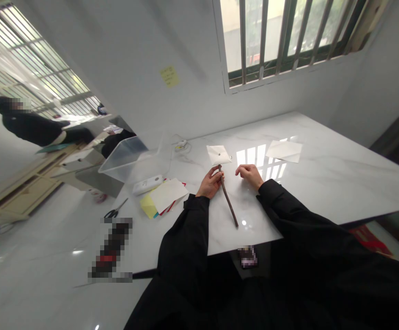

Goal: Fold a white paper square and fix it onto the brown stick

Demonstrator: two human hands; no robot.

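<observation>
My left hand grips a thin brown stick near its upper end, the thumb and fingers wrapped around it. Just beyond the fingers, at the stick's top, is a white piece of folded paper with a small dark spot at its middle. Whether the paper is fixed to the stick cannot be made out. The stick's lower end points toward me. To the right, my right hand is beside the stick without touching it, fingers curled closed and nothing visible in them.
A white sheet lies on the marble-patterned table. Left are coloured papers, a white box-shaped device, scissors and a clear plastic bin. A cable lies by the wall. Another person sits far left.
</observation>
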